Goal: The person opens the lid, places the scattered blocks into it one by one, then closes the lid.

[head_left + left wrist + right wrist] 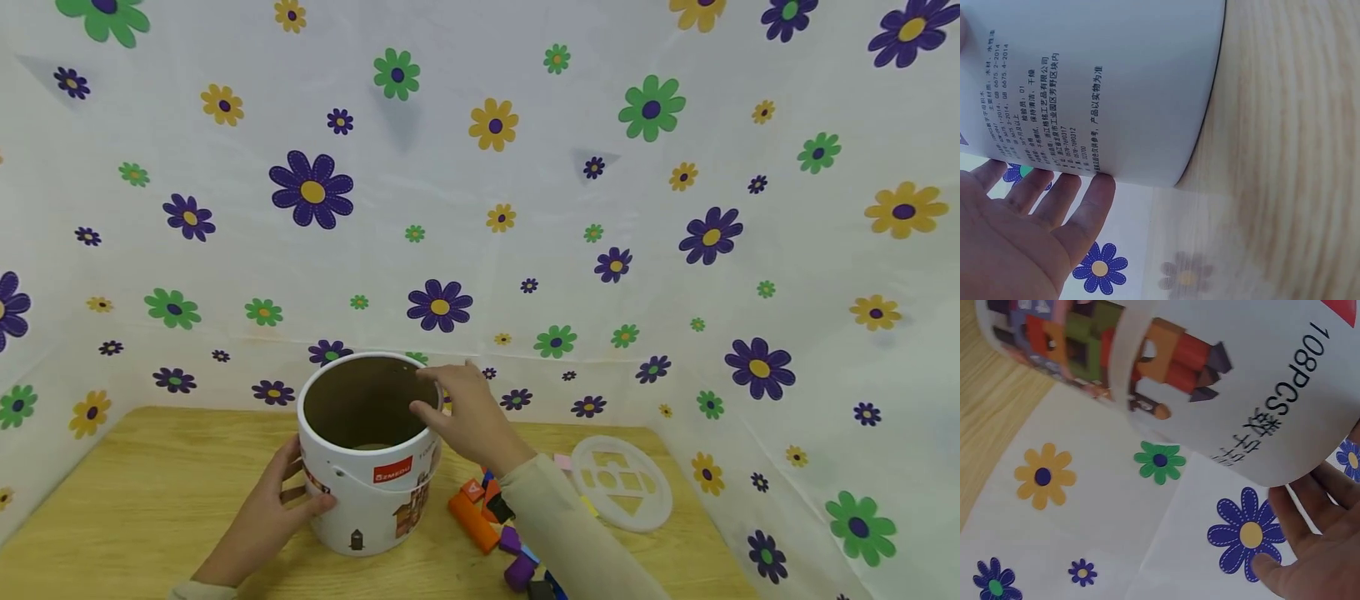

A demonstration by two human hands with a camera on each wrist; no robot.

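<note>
A white bucket (360,504) with a red label and printed block pictures stands upright on the table, its round mouth uncovered. My left hand (262,510) lies against its left side, thumb at the front and fingers spread round the side. In the left wrist view, those extended fingertips (1105,182) touch the wall beside printed text. At the right of the rim is my right hand (476,417), its fingers at the edge. The right wrist view shows its thumb (1266,565) apart from the bucket. The bucket's inner bottom is mostly hidden.
Loose coloured blocks lie right of the bucket, among them an orange cylinder (474,522) and a purple block (519,573); my right forearm covers some. A white round plate with cut-out shapes (662,504) lies farther right. A flower-patterned sheet (450,183) surrounds the wooden table (187,450).
</note>
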